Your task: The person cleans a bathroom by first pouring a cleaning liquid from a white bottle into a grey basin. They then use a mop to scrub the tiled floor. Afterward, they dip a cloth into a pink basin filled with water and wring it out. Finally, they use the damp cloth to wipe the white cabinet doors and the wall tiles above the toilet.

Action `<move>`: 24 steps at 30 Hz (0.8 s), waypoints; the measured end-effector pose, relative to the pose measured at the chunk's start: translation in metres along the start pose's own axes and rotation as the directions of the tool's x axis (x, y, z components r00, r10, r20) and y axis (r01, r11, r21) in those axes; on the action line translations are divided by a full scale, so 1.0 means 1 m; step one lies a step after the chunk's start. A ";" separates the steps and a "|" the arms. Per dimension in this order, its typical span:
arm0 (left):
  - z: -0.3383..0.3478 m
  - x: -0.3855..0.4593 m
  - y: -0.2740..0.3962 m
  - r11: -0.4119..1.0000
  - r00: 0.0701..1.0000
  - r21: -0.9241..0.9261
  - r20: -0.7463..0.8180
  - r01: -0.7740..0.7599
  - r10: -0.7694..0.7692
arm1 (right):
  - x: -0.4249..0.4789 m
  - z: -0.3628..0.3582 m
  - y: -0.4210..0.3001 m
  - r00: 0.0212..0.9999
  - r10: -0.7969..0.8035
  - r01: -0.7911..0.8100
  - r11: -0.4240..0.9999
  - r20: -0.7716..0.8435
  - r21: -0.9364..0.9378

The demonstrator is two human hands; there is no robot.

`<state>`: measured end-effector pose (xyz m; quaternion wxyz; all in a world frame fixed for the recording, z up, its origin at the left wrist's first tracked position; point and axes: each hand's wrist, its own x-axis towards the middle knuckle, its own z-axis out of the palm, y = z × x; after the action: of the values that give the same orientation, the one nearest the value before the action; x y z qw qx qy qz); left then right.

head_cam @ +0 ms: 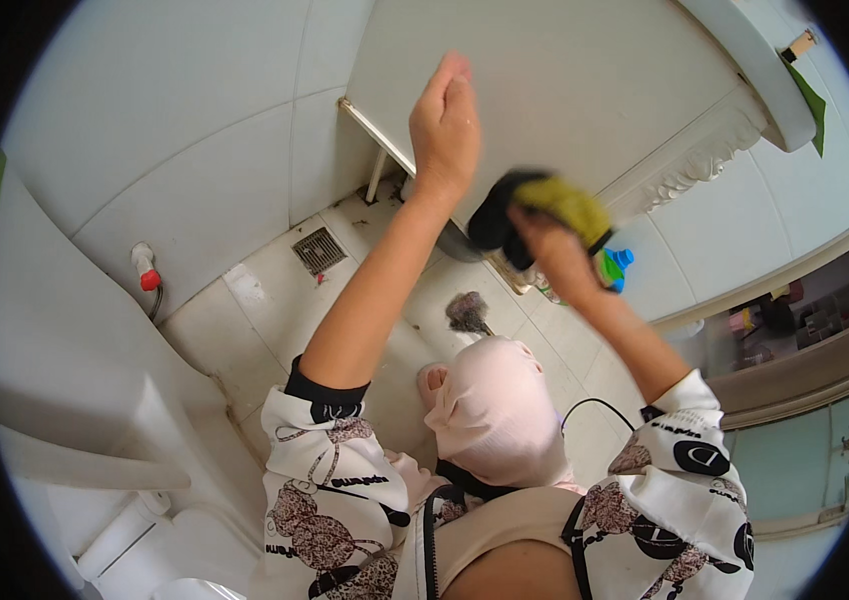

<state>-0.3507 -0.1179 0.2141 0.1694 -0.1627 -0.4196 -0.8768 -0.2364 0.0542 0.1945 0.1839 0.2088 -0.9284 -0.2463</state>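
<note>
My left hand (448,127) is raised with bent fingers in front of the pale side panel (544,97) of a cabinet. Whether its fingertips rest on the panel cannot be told. In my right hand (553,244), at the panel's lower edge, is a yellow and black cloth or brush-like thing (559,202), blurred by motion. Behind that hand stands a bottle with a blue cap (622,259), partly hidden. A round scrubbing brush (467,311) with dark, matted bristles lies on the tiled floor below.
A metal floor drain (319,251) lies by the tiled wall, left of my left forearm. A valve with a red cap (149,280) sticks out of that wall. White sanitary ware (94,465) stands at lower left. A doorway is on the right.
</note>
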 end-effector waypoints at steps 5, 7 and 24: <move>-0.013 0.011 0.011 0.999 0.996 -0.035 -0.076 -0.040 0.037 | 0.071 -0.137 0.069 0.739 0.000 -0.282 0.908 -0.674 -0.309; -0.004 0.001 0.009 0.981 0.992 0.152 -0.029 -0.119 0.124 | 0.065 -0.136 0.067 0.764 -0.003 -0.359 0.829 -0.645 -0.430; 0.097 -0.013 -0.002 0.636 0.605 0.064 0.396 -0.769 0.691 | 0.051 -0.144 0.088 0.990 -0.017 0.028 0.997 -0.140 0.077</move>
<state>-0.3258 -0.0375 0.2651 0.4580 -0.4464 -0.4352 -0.6338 -0.2415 0.0450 0.3706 0.2368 0.2430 -0.9200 -0.1962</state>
